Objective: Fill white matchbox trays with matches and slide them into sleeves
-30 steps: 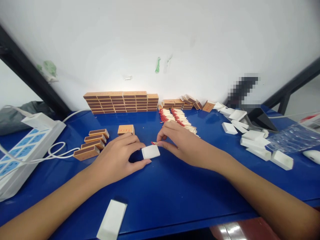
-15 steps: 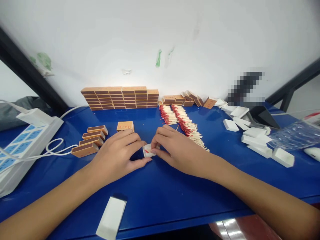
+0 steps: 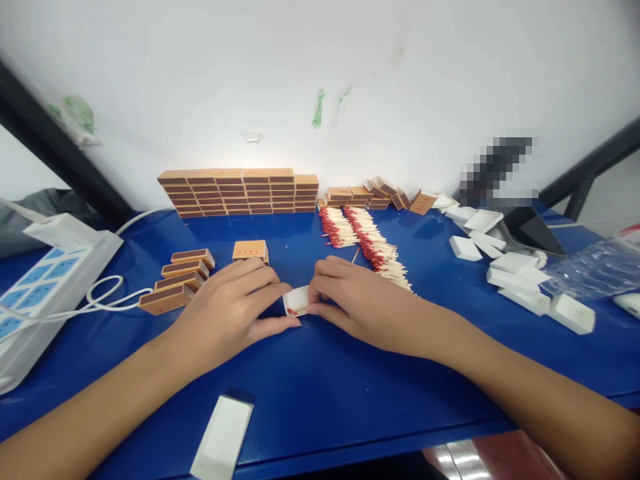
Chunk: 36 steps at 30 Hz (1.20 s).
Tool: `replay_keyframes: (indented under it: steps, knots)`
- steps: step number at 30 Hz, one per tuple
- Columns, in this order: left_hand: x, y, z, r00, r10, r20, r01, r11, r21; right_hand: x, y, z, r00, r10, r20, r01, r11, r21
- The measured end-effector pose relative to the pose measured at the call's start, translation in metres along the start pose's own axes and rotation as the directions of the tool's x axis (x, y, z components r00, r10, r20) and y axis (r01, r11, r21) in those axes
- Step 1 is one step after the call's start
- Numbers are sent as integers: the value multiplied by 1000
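Observation:
Between my hands sits a small white matchbox tray (image 3: 297, 298) with a few red-tipped matches along its near side. My left hand (image 3: 235, 303) grips the tray's left end between thumb and fingers. At the tray's right end my right hand (image 3: 350, 297) has its fingers closed; whether they pinch matches or the tray's edge is hidden. Beyond my right hand lie two rows of red-headed matches (image 3: 375, 247). A closed orange matchbox (image 3: 250, 251) stands just past my left hand.
Stacked matchboxes (image 3: 235, 193) line the wall. Several more matchboxes (image 3: 175, 299) and a power strip (image 3: 55, 293) are at left. White trays (image 3: 520, 280), a plastic bottle (image 3: 590, 270) and a dark device (image 3: 535, 230) are at right. One white piece (image 3: 223, 437) lies near the front edge.
My right hand has shifted slightly right, uncovering more of the tray. The matches in it now lie along its near side. My left hand stays at the tray's left end.

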<state>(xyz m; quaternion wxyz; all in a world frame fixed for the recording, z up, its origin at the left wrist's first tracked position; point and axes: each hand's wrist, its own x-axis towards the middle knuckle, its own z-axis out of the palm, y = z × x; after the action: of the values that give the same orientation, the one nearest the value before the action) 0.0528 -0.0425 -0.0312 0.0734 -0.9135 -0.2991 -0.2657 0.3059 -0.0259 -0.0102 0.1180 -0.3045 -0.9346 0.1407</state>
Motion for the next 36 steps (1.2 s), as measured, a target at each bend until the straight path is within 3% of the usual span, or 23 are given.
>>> replay_keyframes:
  steps: [9, 17, 23, 26, 29, 33, 36]
  knots:
    - [-2, -2, 0, 1000, 9, -2, -9, 1000, -16, 5, -2, 14, 998, -8, -58, 1, 993, -120]
    - [-2, -4, -3, 1000, 17, -12, -17, 1000, 0, 2, 3, 8, 986, 53, -155, -43, 997, 64]
    - [-4, -4, -3, 1000, -21, -7, 21, 999, -24, 0, 2, 4, 999, 5, -49, 0, 996, 84]
    - [-3, -3, -1, 998, -55, 18, 56, 995, -83, -1, 6, 2, 997, 1, -77, 6, 997, 82]
    - [-3, -3, 0, 995, -82, 51, 89, 986, -143, -1, 22, -5, 980, 62, -190, -53, 997, 48]
    - [-3, -4, -1, 993, -93, 66, 103, 980, -170, -1, 59, -10, 917, 141, -372, -191, 976, -102]
    - [-3, -3, -2, 993, -94, 74, 106, 978, -182, -3, 84, -9, 916, 136, -377, -234, 946, -227]
